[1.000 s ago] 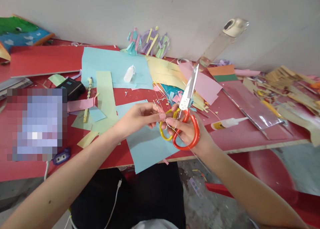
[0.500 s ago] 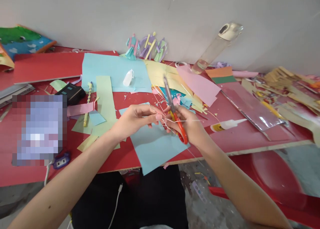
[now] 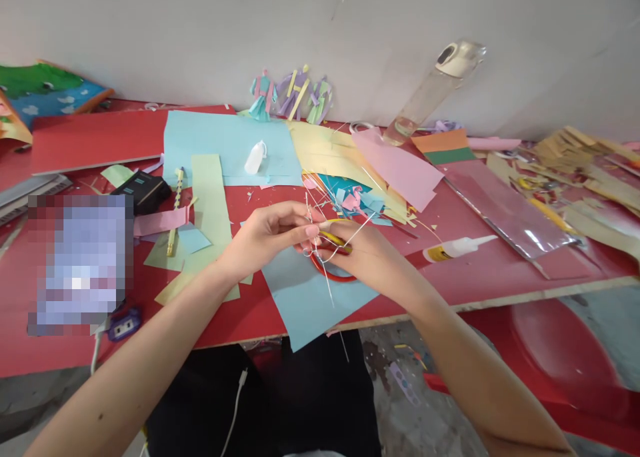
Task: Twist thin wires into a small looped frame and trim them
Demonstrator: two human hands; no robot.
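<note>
In the head view, my left hand (image 3: 265, 237) pinches thin white strands (image 3: 329, 287), which may be wire or string. Their loose ends stick out above, to the right and below the fingers. My right hand (image 3: 373, 247) has its fingers curled around the scissors (image 3: 330, 275), whose red and yellow handles show under the palm while the blades are hidden. The two hands meet at the fingertips, over a light blue paper sheet (image 3: 300, 310) at the table's front edge.
Paper figures (image 3: 263, 96) lean on the wall beside a clear bottle (image 3: 425, 100). A small white bottle (image 3: 255, 158) lies on blue paper. Right of my hands lies a glue bottle (image 3: 455, 248). Paper scraps, a pencil (image 3: 175, 210) and a black box (image 3: 143, 189) lie leftward.
The scissors have swung from blades pointing up and away to lying beneath my right hand. My right hand has turned and moved slightly left, and the strands now stand out in several directions.
</note>
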